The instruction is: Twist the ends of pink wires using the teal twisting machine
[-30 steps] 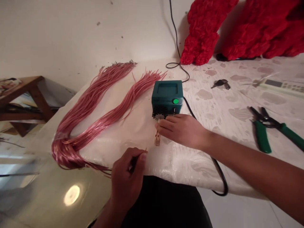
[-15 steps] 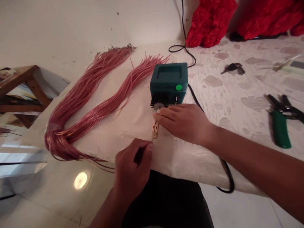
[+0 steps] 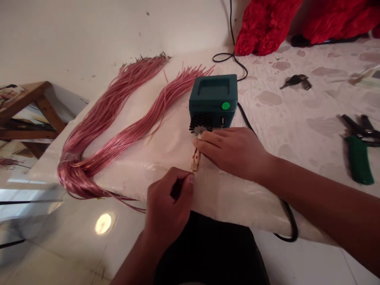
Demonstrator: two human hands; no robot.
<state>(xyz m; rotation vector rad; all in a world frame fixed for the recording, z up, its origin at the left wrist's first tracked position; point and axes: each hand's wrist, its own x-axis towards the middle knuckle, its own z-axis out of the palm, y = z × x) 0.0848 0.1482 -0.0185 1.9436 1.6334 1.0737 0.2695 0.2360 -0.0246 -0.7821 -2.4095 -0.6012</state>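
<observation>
A teal box-shaped machine (image 3: pixel 213 89) with a green button sits on the covered table, a black bristled wheel (image 3: pixel 200 124) at its front. Below the wheel lies a small pale tool (image 3: pixel 195 158) with red marks. The fingers of my right hand (image 3: pixel 234 152) are closed on its upper part, close to the wheel. My left hand (image 3: pixel 170 202) pinches a thin wire at the tool's lower end, near the table edge. A large bundle of pink wires (image 3: pixel 118 150) lies bent in two on the left, some strands running toward my left hand.
Green-handled pliers (image 3: pixel 359 160) and a small dark object (image 3: pixel 297 81) lie on the right. Red fabric flowers (image 3: pixel 267 27) stand at the back. A black cable (image 3: pixel 245 116) passes behind my right arm. A wooden stool (image 3: pixel 44 107) is on the far left.
The view has shifted slightly, so the pliers and the table's items sit a little differently in frame. Both hands keep their hold, with the left a touch closer to the tool.
</observation>
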